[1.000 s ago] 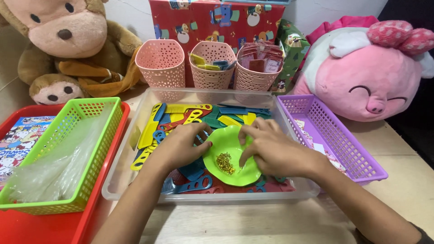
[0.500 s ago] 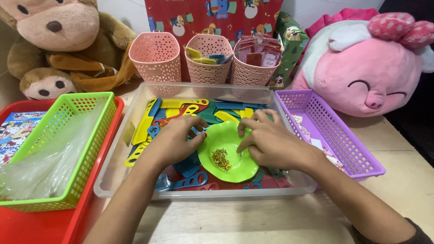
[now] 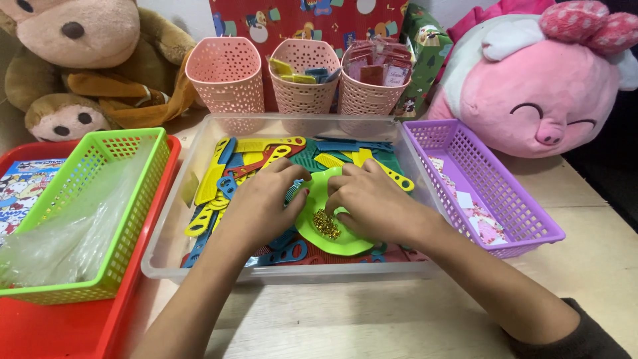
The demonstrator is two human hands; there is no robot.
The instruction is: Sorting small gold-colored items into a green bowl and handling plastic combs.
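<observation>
In the head view, both hands are seen inside a clear bin [image 3: 174, 219] filled with coloured plastic combs [image 3: 219, 176]. The left hand [image 3: 262, 203] is laid palm down on the combs, its fingers [image 3: 292, 174] loosely curled and close together, the tips touching the left edge of a green plate [image 3: 349, 244]. The right hand [image 3: 372, 203] is laid over the plate's upper right part, fingers bent and pressed near one another; whether anything is pinched under them cannot be told. The plate lies on the combs between and beneath the fingertips of both hands, and a small heap of gold beads [image 3: 325, 225] is seen on it just below the fingertips. Beyond the fingers, three pink cups [image 3: 227, 76] are lined up behind the bin. Left of the left hand a green basket [image 3: 133, 219] holding a plastic bag [image 3: 60, 229] is set on a red tray [image 3: 53, 329]. Right of the right hand a purple basket [image 3: 525, 219] is placed beside the bin
</observation>
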